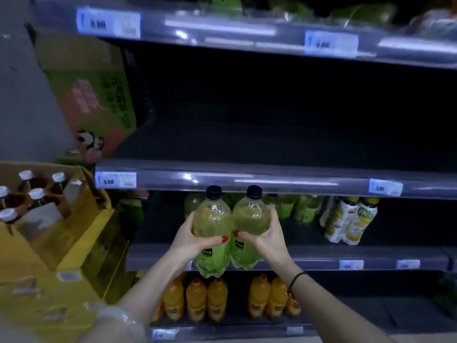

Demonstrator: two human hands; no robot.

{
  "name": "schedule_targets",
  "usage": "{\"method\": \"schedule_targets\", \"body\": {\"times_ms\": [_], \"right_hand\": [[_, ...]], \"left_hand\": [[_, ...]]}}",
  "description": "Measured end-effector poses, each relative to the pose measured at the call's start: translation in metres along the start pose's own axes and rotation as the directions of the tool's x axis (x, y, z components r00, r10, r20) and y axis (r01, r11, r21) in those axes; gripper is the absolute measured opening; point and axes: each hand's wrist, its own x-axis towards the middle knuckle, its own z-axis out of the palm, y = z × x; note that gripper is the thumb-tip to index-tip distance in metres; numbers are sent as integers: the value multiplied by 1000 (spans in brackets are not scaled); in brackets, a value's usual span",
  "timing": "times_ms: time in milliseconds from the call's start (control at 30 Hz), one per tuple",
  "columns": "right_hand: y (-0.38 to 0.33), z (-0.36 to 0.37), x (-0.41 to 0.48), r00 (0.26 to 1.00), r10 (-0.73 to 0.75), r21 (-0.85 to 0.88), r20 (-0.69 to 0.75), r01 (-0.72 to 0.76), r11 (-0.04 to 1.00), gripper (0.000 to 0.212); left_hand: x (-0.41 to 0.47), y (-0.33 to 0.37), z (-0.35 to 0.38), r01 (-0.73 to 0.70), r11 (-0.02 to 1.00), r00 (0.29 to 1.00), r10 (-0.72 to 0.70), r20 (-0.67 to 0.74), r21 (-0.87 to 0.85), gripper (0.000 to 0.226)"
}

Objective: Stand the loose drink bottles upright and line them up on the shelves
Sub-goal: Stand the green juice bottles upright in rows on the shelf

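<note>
In a dim shop, the shelves [272,180] stand before us, the middle one bare. Our left hand [190,240] wraps around the left bottle [211,219] and our right hand [268,233] around the right bottle [251,216]. Both bottles are upright, touching each other, held in the air before the lower shelf [321,256]. They look full, so probably heavy and smooth; we judge the wide middle the safest place to hold.

Before the shelf [321,258], left bottle [213,226] against right bottle [251,219]; open carton [81,231] far left.

Orange bottles [196,300] stand on the lowest shelf [235,329], green bottles [306,209] above.
</note>
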Motion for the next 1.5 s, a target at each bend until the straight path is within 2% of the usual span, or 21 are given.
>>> {"method": "schedule_targets", "body": {"times_ms": [200, 367, 467, 667, 833, 967, 1100, 1200, 1267, 1333, 1400, 1433, 1500], "right_hand": [[83, 34, 41, 997, -69, -18, 21, 70, 997, 85], [130, 60, 78, 994, -109, -21, 26, 110, 994, 100], [153, 71, 94, 993, -114, -2, 35, 114, 993, 96], [166, 80, 113, 992, -120, 41, 46, 118, 992, 87], [180, 82, 121, 994, -105, 78, 31, 102, 992, 87], [189, 87, 131, 995, -95, 56, 25, 94, 994, 101], [189, 84, 131, 993, -113, 36, 20, 112, 993, 100], [187, 83, 129, 991, -127, -28, -36, 126, 992, 100], [187, 87, 128, 983, -159, -143, -89, 145, 979, 102], [184, 88, 124, 964, -226, -318, -142, 172, 932, 100], [180, 84, 117, 905, -362, -484, -222, 220, 847, 82], [177, 82, 112, 849, -470, -537, -241, 287, 793, 67], [166, 77, 106, 738, -650, -585, -179, 452, 674, 37]], "left_hand": [[56, -87, -5, -82, 997, 993, 81, -84, 0, 74], [100, -130, -8, -116, 993, 983, 118, -142, 26, 79], [118, -149, -7, -113, 994, 970, 113, -214, 12, 82], [147, -159, -12, -203, 979, 945, 205, -254, 36, 81], [157, -175, -10, -220, 975, 939, 222, -262, 39, 84], [165, -175, -8, -230, 972, 935, 236, -263, 52, 81], [168, -176, -4, -230, 972, 932, 234, -275, 47, 79], [168, -178, -3, -205, 976, 939, 216, -268, 70, 89], [167, -180, -2, -181, 962, 910, 243, -336, 205, 102], [157, -177, 3, -187, 924, 828, 331, -453, 334, 98], [144, -171, 8, -282, 838, 675, 520, -524, 467, 72], [136, -167, 10, -348, 779, 613, 611, -502, 522, 56], [128, -156, 15, -480, 684, 585, 716, -381, 549, 24]]}}
